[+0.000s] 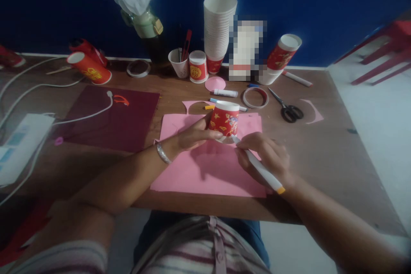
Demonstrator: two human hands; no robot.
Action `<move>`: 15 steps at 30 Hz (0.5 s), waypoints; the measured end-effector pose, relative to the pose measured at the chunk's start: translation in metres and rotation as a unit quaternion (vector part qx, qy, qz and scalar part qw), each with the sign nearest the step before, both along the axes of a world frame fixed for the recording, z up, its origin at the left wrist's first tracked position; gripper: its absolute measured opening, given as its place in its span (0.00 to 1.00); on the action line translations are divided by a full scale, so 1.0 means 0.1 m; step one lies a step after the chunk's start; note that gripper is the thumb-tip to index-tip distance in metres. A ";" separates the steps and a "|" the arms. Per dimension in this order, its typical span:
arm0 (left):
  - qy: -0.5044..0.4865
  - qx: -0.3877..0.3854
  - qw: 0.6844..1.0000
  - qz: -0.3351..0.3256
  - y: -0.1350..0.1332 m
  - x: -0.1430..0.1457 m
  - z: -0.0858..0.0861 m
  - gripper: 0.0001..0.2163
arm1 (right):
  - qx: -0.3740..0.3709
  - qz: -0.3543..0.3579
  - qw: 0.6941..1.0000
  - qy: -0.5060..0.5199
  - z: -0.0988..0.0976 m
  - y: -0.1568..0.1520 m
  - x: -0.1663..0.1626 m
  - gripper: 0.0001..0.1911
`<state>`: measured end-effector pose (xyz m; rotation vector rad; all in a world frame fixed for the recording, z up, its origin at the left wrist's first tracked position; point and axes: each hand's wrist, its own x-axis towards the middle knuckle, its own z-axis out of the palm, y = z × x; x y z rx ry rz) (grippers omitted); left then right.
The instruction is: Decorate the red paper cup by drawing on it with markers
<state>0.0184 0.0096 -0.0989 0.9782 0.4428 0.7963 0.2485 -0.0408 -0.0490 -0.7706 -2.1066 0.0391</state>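
My left hand (197,133) is wrapped round a red paper cup (224,120) with gold and coloured print and white ends. The cup is held above a stack of pink paper sheets (205,175). In my right hand (266,154) is a white marker pen (263,171) with an orange end. Its tip meets the lower edge of the cup, though whether it touches is hard to tell. Just beyond the cup lie an orange pen cap (209,107), a blue-and-white marker (242,108) and a cut pink paper scrap (192,106).
Farther back stand a tall stack of white cups (220,25), a red cup (198,67) and tilted cups (282,58). Scissors (289,111) and a tape roll (255,97) lie to the right. At left are a dark red sheet (112,124), a power strip (22,150) and white cables.
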 end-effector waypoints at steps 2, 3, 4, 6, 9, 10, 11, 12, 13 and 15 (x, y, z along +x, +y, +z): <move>-0.001 0.000 1.000 0.005 0.00 0.00 -0.01 0.22 | -0.003 0.003 1.000 0.001 0.00 0.00 0.00 0.11; -0.003 -0.001 1.000 0.005 0.00 0.00 -0.01 0.22 | -0.006 0.004 1.000 0.002 0.01 0.00 0.00 0.11; -0.007 -0.002 1.000 0.003 0.01 0.00 -0.02 0.22 | -0.009 0.005 1.000 0.003 0.01 0.00 0.00 0.11; -0.014 -0.005 1.000 0.001 0.01 0.00 -0.03 0.22 | -0.011 0.006 1.000 0.004 0.01 0.00 -0.01 0.11; -0.016 -0.012 1.000 -0.001 0.02 0.00 -0.04 0.21 | -0.005 0.005 1.000 0.005 0.01 0.00 -0.02 0.11; -0.014 -0.014 1.000 0.000 0.02 0.00 -0.05 0.21 | -0.006 0.002 1.000 0.004 0.01 0.00 -0.02 0.11; -0.011 -0.015 1.000 0.001 0.02 0.00 -0.05 0.21 | -0.006 0.001 1.000 0.004 0.01 0.00 -0.02 0.11; -0.008 -0.016 1.000 0.004 0.02 0.00 -0.04 0.21 | -0.006 0.001 1.000 0.002 0.01 0.00 -0.02 0.11; -0.003 -0.017 1.000 0.008 0.02 0.00 -0.04 0.20 | -0.005 0.002 1.000 0.001 0.01 -0.01 -0.02 0.11; 0.005 -0.019 1.000 0.019 0.02 -0.01 -0.04 0.19 | -0.002 0.004 1.000 -0.003 0.01 -0.01 -0.02 0.10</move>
